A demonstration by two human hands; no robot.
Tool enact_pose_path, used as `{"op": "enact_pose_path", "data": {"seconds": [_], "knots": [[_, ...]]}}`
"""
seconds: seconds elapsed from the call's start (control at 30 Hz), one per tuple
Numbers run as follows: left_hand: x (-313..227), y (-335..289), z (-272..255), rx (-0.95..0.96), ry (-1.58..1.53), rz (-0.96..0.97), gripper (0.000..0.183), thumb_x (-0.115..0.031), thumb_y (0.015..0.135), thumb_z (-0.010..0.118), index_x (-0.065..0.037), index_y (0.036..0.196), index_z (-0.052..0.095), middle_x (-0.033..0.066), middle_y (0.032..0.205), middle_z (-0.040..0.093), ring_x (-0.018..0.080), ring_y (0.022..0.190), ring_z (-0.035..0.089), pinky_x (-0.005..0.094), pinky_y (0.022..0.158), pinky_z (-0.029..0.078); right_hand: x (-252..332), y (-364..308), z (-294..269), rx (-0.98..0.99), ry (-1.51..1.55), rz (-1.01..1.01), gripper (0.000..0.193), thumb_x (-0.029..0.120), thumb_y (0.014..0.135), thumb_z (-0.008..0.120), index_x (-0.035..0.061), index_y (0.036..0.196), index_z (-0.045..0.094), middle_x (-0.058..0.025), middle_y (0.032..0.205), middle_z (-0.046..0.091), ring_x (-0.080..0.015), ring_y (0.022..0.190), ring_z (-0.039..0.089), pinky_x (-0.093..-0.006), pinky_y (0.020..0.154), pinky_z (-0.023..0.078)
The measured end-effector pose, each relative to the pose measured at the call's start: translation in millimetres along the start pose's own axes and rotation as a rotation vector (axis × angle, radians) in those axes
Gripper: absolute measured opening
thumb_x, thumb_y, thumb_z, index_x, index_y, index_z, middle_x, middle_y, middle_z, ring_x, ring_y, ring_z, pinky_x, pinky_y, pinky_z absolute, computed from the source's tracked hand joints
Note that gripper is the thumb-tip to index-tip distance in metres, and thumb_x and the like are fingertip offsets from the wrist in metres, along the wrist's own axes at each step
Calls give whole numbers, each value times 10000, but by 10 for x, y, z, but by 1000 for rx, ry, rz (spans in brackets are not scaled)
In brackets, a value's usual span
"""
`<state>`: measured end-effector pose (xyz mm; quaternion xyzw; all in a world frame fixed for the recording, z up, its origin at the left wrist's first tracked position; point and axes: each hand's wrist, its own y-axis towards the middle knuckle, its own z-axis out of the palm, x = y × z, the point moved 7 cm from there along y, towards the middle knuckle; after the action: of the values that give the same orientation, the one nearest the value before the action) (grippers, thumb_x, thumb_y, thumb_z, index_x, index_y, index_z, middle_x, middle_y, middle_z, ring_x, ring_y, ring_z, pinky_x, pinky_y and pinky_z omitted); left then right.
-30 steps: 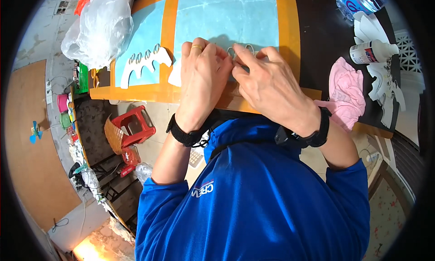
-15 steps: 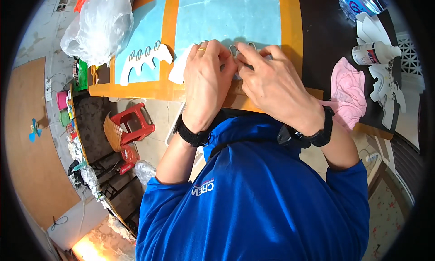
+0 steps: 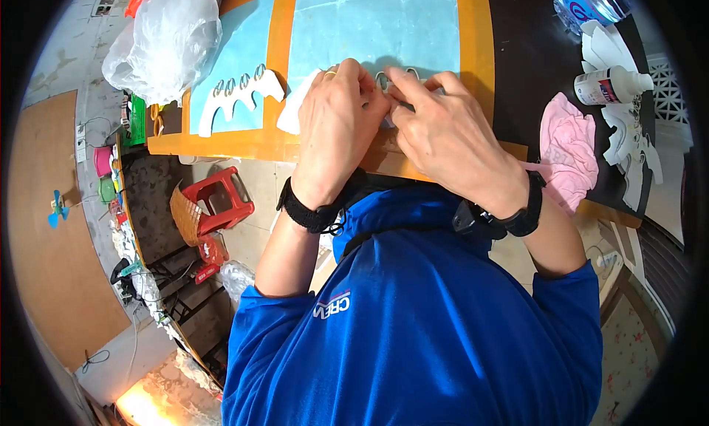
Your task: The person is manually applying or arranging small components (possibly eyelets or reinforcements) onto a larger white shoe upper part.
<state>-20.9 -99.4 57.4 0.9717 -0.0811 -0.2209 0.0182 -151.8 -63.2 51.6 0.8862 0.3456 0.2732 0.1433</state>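
Note:
Both of my hands meet over the blue work surface at the table's near edge. My left hand (image 3: 334,127) is closed, thumb and fingers pinched on a white flat piece (image 3: 295,110) whose left end shows beside it. My right hand (image 3: 452,130) is closed too, its fingertips against the same piece; metal rings (image 3: 382,80) stand out beyond them. What lies between the fingertips is hidden. To the left, a white scalloped piece (image 3: 240,101) with several oval metal rings along its upper edge lies on the blue surface.
A filled clear plastic bag (image 3: 166,45) stands at the far left. On the right are a pink cloth (image 3: 567,149), a white bottle (image 3: 613,86), white scalloped pieces (image 3: 624,149) and a large clear bottle (image 3: 591,6). A red stool (image 3: 221,200) stands below the table at left.
My hands stay nearly in place, with only a slight shift of the left hand and its wrist. The whole view has moved a little; nothing was let go.

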Motion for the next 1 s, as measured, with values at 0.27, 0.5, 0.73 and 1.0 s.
{"op": "enact_pose_path", "data": {"seconds": [0.27, 0.5, 0.73, 1.0], "knots": [[-7, 36, -39, 16, -169, -14, 374, -168, 948, 779, 19, 1190, 564, 182, 992, 776, 317, 897, 773, 408, 784, 588, 7, -4, -28, -24, -4, -12, 184, 52, 865, 676, -88, 912, 787, -275, 1211, 721, -312, 897, 749, -446, 994, 530], [15, 88, 14, 27, -106, 91, 326, -134, 967, 757, 31, 1178, 572, 189, 989, 767, 317, 888, 768, 401, 778, 590, 6, -5, -7, -34, -7, -7, 166, 47, 852, 679, -79, 869, 785, -272, 1215, 725, -322, 886, 741, -442, 968, 530], [-95, -65, 27, -102, -58, 117, 172, -38, 949, 688, 17, 1084, 597, 218, 899, 734, 430, 906, 670, 506, 835, 532, -11, -22, 33, -36, 35, 30, 154, 36, 872, 666, -63, 853, 783, -260, 1215, 728, -324, 857, 723, -428, 947, 527], [-47, -113, 46, -84, 7, -24, 174, -137, 996, 691, 22, 1064, 713, 178, 929, 780, 349, 893, 736, 435, 826, 566, -41, -30, 64, -81, 66, 74, 161, 45, 892, 665, -53, 855, 788, -260, 1159, 743, -305, 875, 735, -425, 955, 516]]}}
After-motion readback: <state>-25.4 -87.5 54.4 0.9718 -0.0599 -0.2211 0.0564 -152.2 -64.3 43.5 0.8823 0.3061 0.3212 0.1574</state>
